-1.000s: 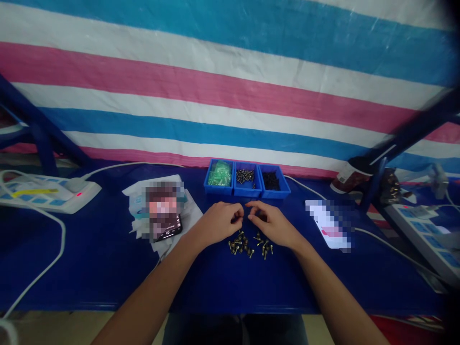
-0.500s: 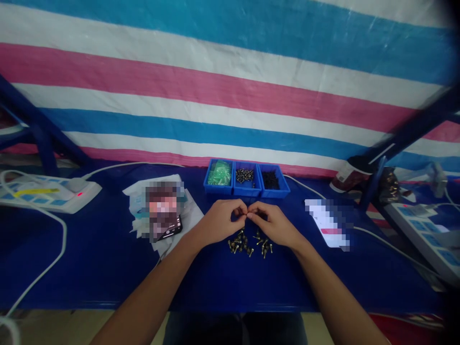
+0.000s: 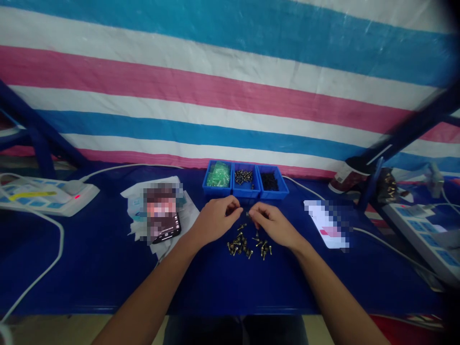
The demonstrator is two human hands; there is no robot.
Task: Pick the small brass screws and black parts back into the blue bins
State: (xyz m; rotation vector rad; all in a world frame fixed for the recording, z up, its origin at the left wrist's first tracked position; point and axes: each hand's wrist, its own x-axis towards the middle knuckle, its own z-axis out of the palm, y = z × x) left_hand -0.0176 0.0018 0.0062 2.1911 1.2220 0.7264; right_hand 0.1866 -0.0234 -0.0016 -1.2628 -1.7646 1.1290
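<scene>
Our right hand (image 3: 273, 224) clamps a small piece (image 3: 247, 214) in its fingers. We can't tell if our left hand (image 3: 215, 221) is closed. Metal parts (image 3: 240, 246) dot the worktop (image 3: 230, 287)

Hands (image 3: 241, 219): apart, above blue tabletop (image 3: 201, 287)
Small brass-coloured metal parts (image 3: 239, 245): loose, just below
Blue plastic bins (image 3: 246, 192): three, beyond

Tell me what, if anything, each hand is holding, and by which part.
The right hand seems to pinch a small piece at its fingertips; which part is gripped is too small to tell. Whether the left hand holds anything cannot be told.
</scene>
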